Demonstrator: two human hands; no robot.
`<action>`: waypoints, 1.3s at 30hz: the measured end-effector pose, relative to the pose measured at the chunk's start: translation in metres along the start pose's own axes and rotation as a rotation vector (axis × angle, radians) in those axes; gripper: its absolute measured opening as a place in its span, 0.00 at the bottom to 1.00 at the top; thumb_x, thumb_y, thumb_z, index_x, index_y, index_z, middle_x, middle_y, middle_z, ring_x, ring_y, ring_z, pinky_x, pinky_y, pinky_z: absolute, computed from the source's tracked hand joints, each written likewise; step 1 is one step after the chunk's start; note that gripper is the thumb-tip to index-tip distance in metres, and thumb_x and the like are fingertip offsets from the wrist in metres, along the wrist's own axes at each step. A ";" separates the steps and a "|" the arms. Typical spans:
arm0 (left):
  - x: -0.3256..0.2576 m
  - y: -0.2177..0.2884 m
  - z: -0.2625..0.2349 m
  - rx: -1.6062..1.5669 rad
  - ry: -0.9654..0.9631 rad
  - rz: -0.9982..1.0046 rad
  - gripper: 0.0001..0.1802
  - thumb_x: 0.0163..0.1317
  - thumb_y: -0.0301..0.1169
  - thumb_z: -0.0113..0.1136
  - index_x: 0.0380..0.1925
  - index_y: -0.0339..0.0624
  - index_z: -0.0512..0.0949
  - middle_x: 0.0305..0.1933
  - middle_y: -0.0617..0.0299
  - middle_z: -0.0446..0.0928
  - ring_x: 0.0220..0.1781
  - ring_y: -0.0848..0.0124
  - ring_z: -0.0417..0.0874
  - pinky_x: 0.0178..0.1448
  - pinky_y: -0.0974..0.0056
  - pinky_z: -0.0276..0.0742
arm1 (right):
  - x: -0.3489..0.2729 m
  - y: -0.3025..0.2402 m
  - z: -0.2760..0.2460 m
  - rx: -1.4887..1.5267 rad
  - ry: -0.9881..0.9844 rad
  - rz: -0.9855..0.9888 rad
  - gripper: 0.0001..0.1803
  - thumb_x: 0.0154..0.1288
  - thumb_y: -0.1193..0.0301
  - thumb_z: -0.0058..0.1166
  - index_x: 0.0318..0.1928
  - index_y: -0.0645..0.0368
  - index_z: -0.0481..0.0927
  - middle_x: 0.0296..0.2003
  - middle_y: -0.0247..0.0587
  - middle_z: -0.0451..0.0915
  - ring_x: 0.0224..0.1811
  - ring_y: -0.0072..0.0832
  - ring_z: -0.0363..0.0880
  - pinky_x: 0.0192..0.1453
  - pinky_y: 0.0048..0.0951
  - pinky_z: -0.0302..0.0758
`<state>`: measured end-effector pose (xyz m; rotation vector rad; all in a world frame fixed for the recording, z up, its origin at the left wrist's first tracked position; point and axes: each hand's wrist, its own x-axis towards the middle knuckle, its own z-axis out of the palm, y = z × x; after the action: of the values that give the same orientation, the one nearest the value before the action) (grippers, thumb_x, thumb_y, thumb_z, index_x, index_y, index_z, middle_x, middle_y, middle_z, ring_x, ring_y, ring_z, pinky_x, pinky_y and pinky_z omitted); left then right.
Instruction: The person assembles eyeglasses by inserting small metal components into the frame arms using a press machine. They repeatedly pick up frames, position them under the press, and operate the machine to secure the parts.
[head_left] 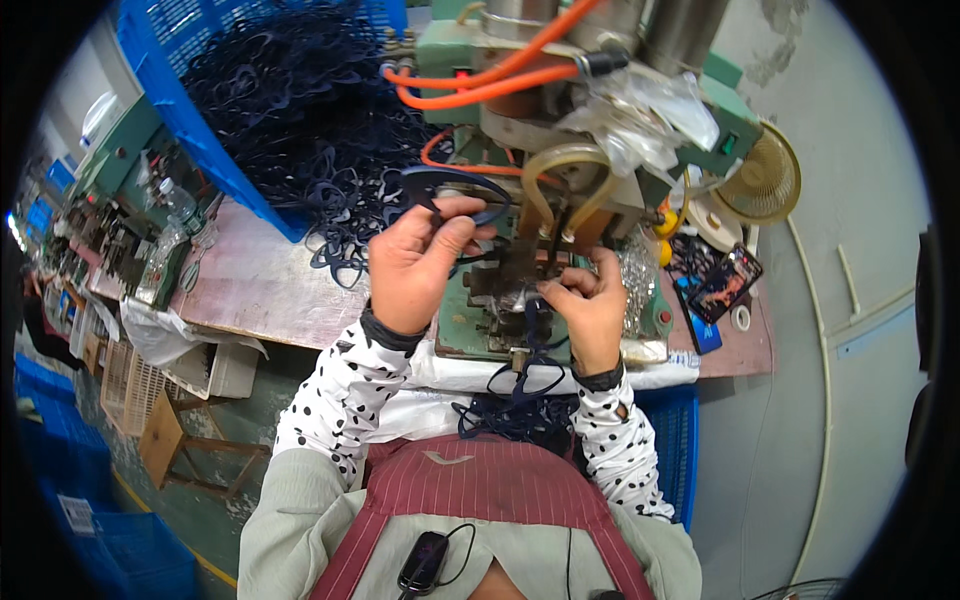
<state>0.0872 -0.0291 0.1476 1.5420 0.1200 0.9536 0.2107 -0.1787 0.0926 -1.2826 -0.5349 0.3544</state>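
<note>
My left hand [410, 265] is closed in a pinch on a dark blue looped strap [487, 196], held up left of the green press's working head. Thumb and forefinger of my right hand [590, 308] are pinched together beside the small metal clamp [497, 288] of the press. At those fingertips begins another dark blue strap [534, 330], which hangs down over the front edge of the press. More looped straps [518, 415] lie in a dark heap below it, close to my apron. The exact grip of my right fingers is partly hidden.
The green press [455, 325] has orange air hoses [490, 95] above my hands. At upper left a blue crate [200, 150] spills a heap of straps [310, 100] onto the table [250, 275]. Two phones [727, 284], a fan [762, 175] and a wall are on the right.
</note>
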 end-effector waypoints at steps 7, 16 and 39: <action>-0.033 -0.017 -0.002 0.626 -0.265 0.657 0.17 0.45 0.19 0.63 0.39 0.41 0.81 0.39 0.62 0.83 0.40 0.65 0.83 0.41 0.59 0.74 | -0.001 0.004 0.001 -0.236 0.064 -0.090 0.32 0.51 0.79 0.66 0.56 0.67 0.65 0.31 0.38 0.81 0.26 0.15 0.69 0.31 0.18 0.69; -0.059 -0.067 0.030 0.476 -0.571 0.868 0.21 0.55 0.29 0.67 0.50 0.34 0.78 0.53 0.48 0.79 0.53 0.56 0.83 0.59 0.50 0.78 | 0.016 0.030 -0.085 -0.479 0.266 -0.231 0.26 0.56 0.77 0.63 0.56 0.63 0.71 0.41 0.42 0.83 0.37 0.22 0.79 0.40 0.22 0.74; -0.059 -0.085 -0.024 0.675 -0.351 0.892 0.10 0.61 0.34 0.61 0.42 0.48 0.81 0.43 0.59 0.81 0.39 0.65 0.81 0.45 0.56 0.74 | 0.017 0.095 -0.146 -0.947 0.331 -0.201 0.07 0.63 0.70 0.57 0.34 0.63 0.80 0.26 0.45 0.80 0.28 0.37 0.81 0.34 0.33 0.74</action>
<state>0.0708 -0.0241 0.0424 2.4463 -0.6043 1.3815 0.3107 -0.2629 -0.0233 -2.1211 -0.5559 -0.3341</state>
